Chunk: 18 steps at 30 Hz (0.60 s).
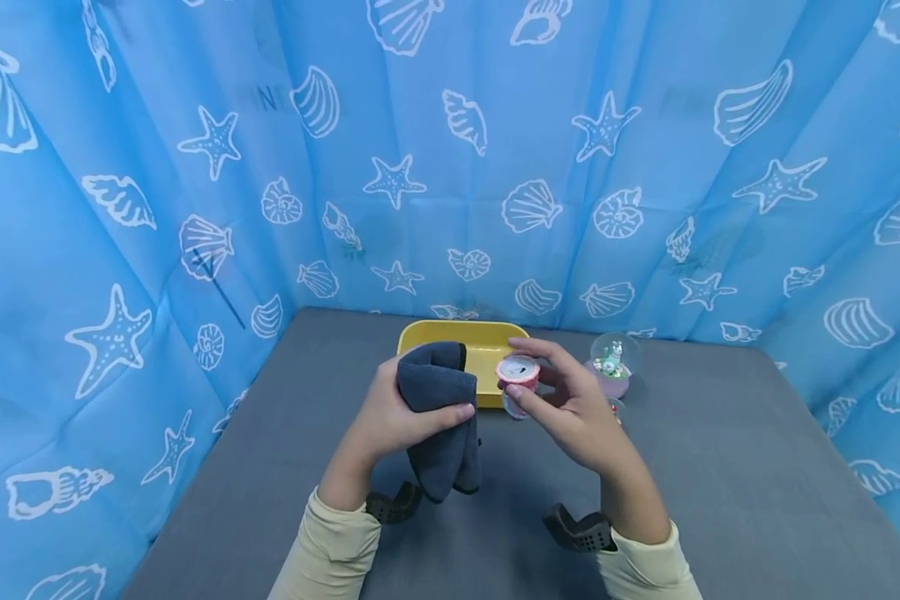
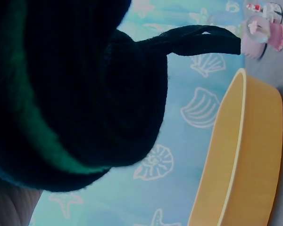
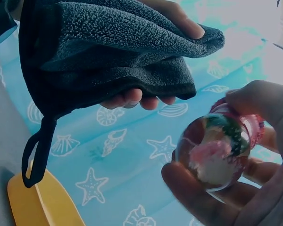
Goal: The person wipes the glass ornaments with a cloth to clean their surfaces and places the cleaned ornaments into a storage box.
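Observation:
My left hand (image 1: pixel 393 421) grips a folded dark grey towel (image 1: pixel 444 433), its thumb across the front and fingertips showing under the cloth in the right wrist view. A hanging loop (image 3: pixel 40 150) dangles from one corner of the towel. In my right hand (image 1: pixel 577 408) a small snow globe (image 3: pixel 217 155) is held by its red base between thumb and fingers. The globe is tipped upside down, its base underside facing up in the head view and the clear ball pointing down. A small gap separates towel and globe.
Behind the hands stands a yellow tray (image 1: pixel 487 333) on the grey table (image 1: pixel 720 467). To its right is another snow globe (image 1: pixel 612 367) on a purple base, with a smaller one partly hidden by the right hand. A blue shell-print curtain (image 1: pixel 450 167) surrounds the table.

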### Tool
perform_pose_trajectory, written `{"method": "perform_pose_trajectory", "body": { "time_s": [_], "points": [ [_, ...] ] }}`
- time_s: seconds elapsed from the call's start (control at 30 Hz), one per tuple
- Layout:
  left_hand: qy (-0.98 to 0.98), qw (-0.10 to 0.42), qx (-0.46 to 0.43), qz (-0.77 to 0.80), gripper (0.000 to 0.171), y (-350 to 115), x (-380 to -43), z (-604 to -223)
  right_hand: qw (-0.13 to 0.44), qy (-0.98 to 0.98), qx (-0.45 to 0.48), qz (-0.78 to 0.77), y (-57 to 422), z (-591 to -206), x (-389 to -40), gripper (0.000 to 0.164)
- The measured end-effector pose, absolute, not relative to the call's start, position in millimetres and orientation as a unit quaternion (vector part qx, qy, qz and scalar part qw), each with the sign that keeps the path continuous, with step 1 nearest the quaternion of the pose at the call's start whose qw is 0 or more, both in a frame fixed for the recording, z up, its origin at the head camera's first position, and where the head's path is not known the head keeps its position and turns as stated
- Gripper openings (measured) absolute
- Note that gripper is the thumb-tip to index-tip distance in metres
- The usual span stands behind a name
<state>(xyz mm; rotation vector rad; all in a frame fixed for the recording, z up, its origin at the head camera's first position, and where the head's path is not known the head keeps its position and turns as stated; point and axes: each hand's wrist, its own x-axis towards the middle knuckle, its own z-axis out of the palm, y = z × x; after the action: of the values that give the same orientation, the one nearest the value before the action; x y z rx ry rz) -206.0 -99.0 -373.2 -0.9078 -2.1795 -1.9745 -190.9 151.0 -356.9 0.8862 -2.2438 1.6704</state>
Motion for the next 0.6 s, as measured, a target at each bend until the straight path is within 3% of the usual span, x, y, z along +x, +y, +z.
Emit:
{"method": "perform_pose_trajectory", "body": {
  "time_s": [0.23, 0.6],
  "points": [
    [-0.699, 0.020, -0.298, -0.650, 0.048, -99, -205, -371, 0.087, -0.774, 0.287, 0.558, 148, -359, -191, 0.068],
    [-0.702, 0.017, -0.304, -0.644, 0.048, -97, -206, -377, 0.087, -0.774, 0.279, 0.562, 140, -340, -177, 0.056]
  ]
}}
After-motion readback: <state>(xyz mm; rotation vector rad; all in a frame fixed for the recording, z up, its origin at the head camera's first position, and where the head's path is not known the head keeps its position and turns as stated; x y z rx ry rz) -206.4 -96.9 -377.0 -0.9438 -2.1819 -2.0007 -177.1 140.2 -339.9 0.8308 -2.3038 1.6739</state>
